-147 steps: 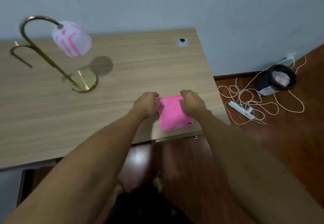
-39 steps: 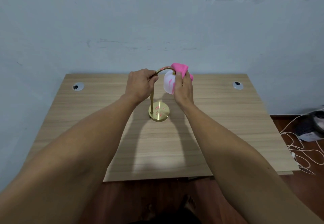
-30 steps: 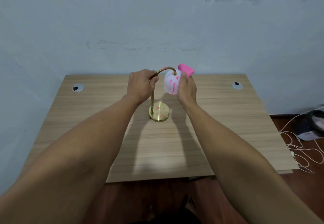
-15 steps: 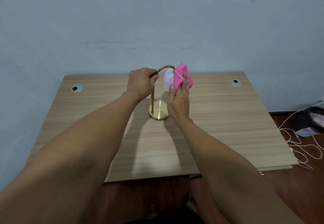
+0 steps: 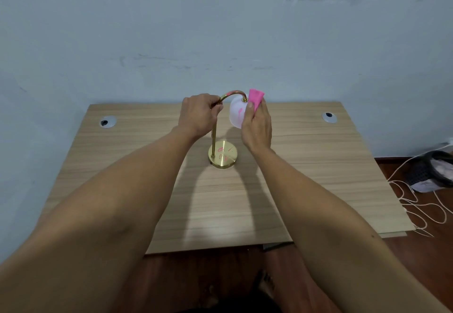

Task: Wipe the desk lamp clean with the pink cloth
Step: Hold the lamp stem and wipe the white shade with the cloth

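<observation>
Lamp: the desk lamp was stood mid-desk.
Left hand: wrapped round the lamp's gold neck.
Right hand: the pink cloth was held, pressed against the lamp's white shade.

cloth: mostly hidden behind the right hand; only a top corner shows
shade: right side covered by the right hand and cloth
stem: upper part hidden inside the left hand
left fingers: tips curled out of sight round the stem
base: pink marks too small to read
bin: cut off by the right edge; contents blurred
tabletop: near edge partly hidden by both forearms
</observation>
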A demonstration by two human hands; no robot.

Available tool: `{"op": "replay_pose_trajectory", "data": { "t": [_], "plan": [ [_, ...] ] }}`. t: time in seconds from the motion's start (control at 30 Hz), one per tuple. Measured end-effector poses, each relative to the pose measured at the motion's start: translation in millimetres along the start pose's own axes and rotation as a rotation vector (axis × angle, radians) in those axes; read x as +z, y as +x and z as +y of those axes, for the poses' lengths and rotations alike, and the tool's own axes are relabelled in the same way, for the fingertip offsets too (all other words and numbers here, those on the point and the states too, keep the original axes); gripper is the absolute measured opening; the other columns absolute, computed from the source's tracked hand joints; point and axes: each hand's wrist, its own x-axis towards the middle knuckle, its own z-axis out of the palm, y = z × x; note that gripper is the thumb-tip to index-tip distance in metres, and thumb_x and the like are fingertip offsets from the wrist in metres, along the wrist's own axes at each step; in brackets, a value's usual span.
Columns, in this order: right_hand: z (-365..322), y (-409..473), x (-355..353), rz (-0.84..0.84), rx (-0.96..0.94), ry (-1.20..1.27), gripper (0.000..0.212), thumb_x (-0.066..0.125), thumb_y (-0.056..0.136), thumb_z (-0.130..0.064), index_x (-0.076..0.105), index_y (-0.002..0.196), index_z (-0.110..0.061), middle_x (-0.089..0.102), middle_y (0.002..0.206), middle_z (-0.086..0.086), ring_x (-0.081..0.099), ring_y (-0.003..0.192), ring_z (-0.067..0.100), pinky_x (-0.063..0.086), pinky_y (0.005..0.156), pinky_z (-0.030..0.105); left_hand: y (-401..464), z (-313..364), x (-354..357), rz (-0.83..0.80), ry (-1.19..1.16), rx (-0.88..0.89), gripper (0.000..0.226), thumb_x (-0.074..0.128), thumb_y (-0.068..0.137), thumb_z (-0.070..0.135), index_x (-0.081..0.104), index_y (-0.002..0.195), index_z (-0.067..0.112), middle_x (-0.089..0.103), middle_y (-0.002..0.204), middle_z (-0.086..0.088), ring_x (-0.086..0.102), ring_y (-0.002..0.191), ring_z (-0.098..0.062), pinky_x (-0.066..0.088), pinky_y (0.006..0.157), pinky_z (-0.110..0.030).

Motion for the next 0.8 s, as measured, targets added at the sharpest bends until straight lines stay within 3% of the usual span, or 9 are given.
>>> {"op": "replay_pose_trajectory", "data": {
  "t": [0.13,0.2,0.37,0.43,0.47,0.53,0.6,0.7,0.8],
  "plan": [
    [23.1,-28.7,-7.4,-0.098,-0.147,-0.035,0.053,0.030,0.111,-0.041,0.016,0.161,-0.035,0.022,0.169,-0.012,0.032,0.151,0.014,0.039,0.110,0.027,-0.7,-0.3,0.2,0.005,0.003,0.009,0.021,0.057,0.098,0.028,0.074,0.094,0.016,0.076,0.092,-0.004,0.066,0.092,-0.033,0.049,0.089,-0.045],
    [35.0,-45.7,-3.7,-0.099,-0.128,-0.052,0.055,0.032,0.111,-0.041,0.014,0.162,-0.032,0.013,0.171,-0.012,0.035,0.149,0.014,0.042,0.102,0.024,-0.2,-0.3,-0.5,0.003,0.005,0.010,0.021,0.057,0.099,0.028,0.074,0.095,0.016,0.076,0.094,-0.004,0.066,0.093,-0.032,0.049,0.089,-0.045],
    [43.1,-68.2,4.6,-0.120,-0.003,-0.007,0.055,0.037,0.110,-0.026,0.021,0.162,-0.019,0.024,0.170,0.000,0.038,0.144,0.020,0.039,0.105,0.029,0.1,1.1,-1.2,-0.010,0.009,0.010,0.022,0.056,0.100,0.027,0.073,0.093,0.015,0.076,0.092,-0.005,0.066,0.093,-0.033,0.049,0.089,-0.045],
    [42.8,-70.8,5.9,-0.133,0.133,0.000,0.047,0.035,0.110,-0.027,0.035,0.156,-0.015,0.050,0.153,0.010,0.047,0.136,0.029,0.042,0.102,0.032,-0.4,0.7,-1.6,-0.011,0.008,0.005,0.022,0.056,0.100,0.027,0.073,0.093,0.015,0.076,0.091,-0.005,0.066,0.093,-0.033,0.050,0.090,-0.046],
    [40.8,-69.9,5.8,-0.118,0.260,0.035,0.042,0.034,0.110,-0.030,0.048,0.145,-0.011,0.062,0.134,0.015,0.056,0.124,0.035,0.045,0.091,0.034,-0.7,0.7,-1.6,-0.010,0.008,0.002,0.023,0.056,0.100,0.028,0.073,0.093,0.015,0.076,0.090,-0.005,0.066,0.092,-0.033,0.050,0.090,-0.046],
    [36.0,-60.7,4.2,-0.008,0.558,0.231,0.042,0.034,0.109,-0.035,0.061,0.119,-0.004,0.066,0.109,0.015,0.063,0.102,0.035,0.042,0.079,0.034,-1.3,0.7,-1.1,-0.006,0.005,0.000,0.023,0.056,0.100,0.028,0.073,0.093,0.015,0.076,0.089,-0.005,0.067,0.092,-0.032,0.050,0.090,-0.046],
    [26.9,-50.5,-1.7,0.150,0.731,0.397,0.045,0.036,0.108,-0.036,0.065,0.112,-0.001,0.065,0.105,0.014,0.062,0.099,0.032,0.046,0.083,0.039,-1.7,1.3,-1.3,-0.006,0.005,-0.002,0.022,0.056,0.100,0.028,0.073,0.093,0.016,0.075,0.087,-0.005,0.067,0.092,-0.032,0.050,0.090,-0.045],
    [12.1,-41.3,-1.9,0.260,0.547,0.373,0.041,0.036,0.108,-0.036,0.060,0.091,-0.007,0.064,0.090,0.011,0.059,0.090,0.028,0.048,0.086,0.045,-1.9,1.3,-1.2,-0.010,0.007,-0.003,0.021,0.056,0.099,0.028,0.073,0.093,0.016,0.075,0.086,-0.006,0.066,0.092,-0.033,0.050,0.091,-0.046],
    [-3.9,-36.9,5.4,0.134,0.238,0.241,0.047,0.032,0.108,-0.039,0.058,0.127,-0.004,0.064,0.124,0.017,0.060,0.116,0.031,0.046,0.096,0.037,-2.7,2.1,-1.8,-0.008,-0.001,-0.003,0.021,0.057,0.099,0.027,0.074,0.094,0.016,0.076,0.089,-0.006,0.067,0.095,-0.034,0.050,0.092,-0.046]
  ]
}}
